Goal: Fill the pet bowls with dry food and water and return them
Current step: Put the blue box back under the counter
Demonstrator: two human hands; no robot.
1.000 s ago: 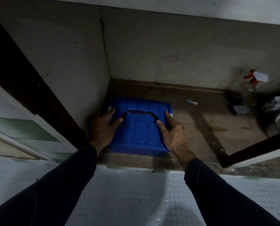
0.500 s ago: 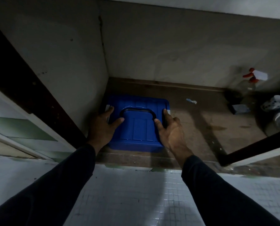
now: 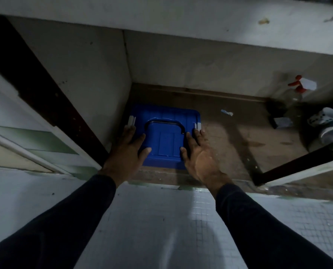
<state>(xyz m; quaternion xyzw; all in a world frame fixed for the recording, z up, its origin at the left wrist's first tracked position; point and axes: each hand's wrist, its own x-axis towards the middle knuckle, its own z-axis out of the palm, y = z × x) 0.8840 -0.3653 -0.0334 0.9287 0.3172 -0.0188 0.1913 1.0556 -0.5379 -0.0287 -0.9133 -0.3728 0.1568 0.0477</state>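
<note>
A blue plastic storage box [image 3: 166,139] with a dark carry handle [image 3: 164,123] and white side latches sits in the left corner of a low cabinet under the counter. My left hand [image 3: 125,150] lies flat on the lid's left edge, fingers straight toward the left latch, thumb on the lid. My right hand [image 3: 200,154] rests on the lid's right edge, fingers straight beside the right latch. No pet bowl is clearly visible.
The cabinet floor [image 3: 229,144] is brown and stained. A spray bottle with red trigger [image 3: 297,88], a white perforated container [image 3: 322,116] and a metal vessel [image 3: 332,133] stand at the right. Open cabinet doors flank both sides [image 3: 297,167]. White tiled floor [image 3: 161,220] lies below.
Both hands have stayed on the box's sides. The box sits slightly deeper in the cabinet corner, and my head has tilted up, showing the counter edge.
</note>
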